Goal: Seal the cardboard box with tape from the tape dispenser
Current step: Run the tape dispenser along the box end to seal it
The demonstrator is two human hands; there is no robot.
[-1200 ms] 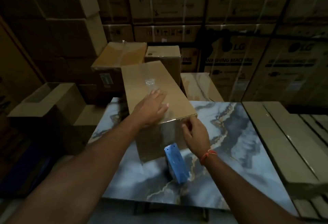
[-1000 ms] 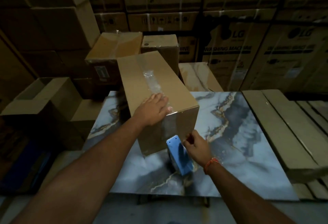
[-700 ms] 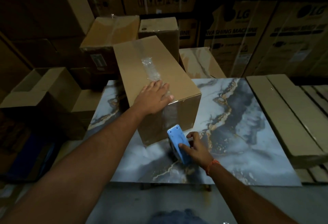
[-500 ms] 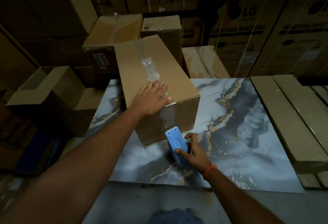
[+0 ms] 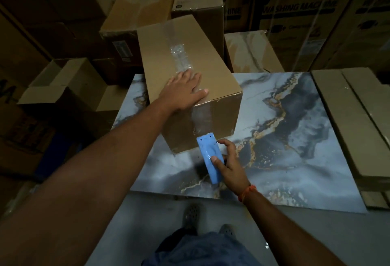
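A long brown cardboard box point(image 5: 213, 71) lies on a marble-patterned tabletop point(image 5: 295, 139). Clear tape point(image 5: 179, 55) runs along its top seam and down the near end face. My left hand point(image 5: 185, 91) rests flat, fingers spread, on the box top by the near edge, over the tape. My right hand point(image 5: 226, 162) grips the blue tape dispenser point(image 5: 210, 157), which sits on the table just in front of the box's near face, its toothed blade at the lower end of the tape strip.
Closed cartons point(image 5: 137, 12) stand behind the box and an open empty carton point(image 5: 63, 84) at left. Large appliance cartons point(image 5: 299, 12) fill the back wall. Flat cardboard packs point(image 5: 348, 118) lie along the table's right side. My feet point(image 5: 190, 215) stand at the table's near edge.
My right hand dropped from the box's near top edge to the blue dispenser and took hold of it near the bottom of the end face. My left hand stayed pressed on the box top.
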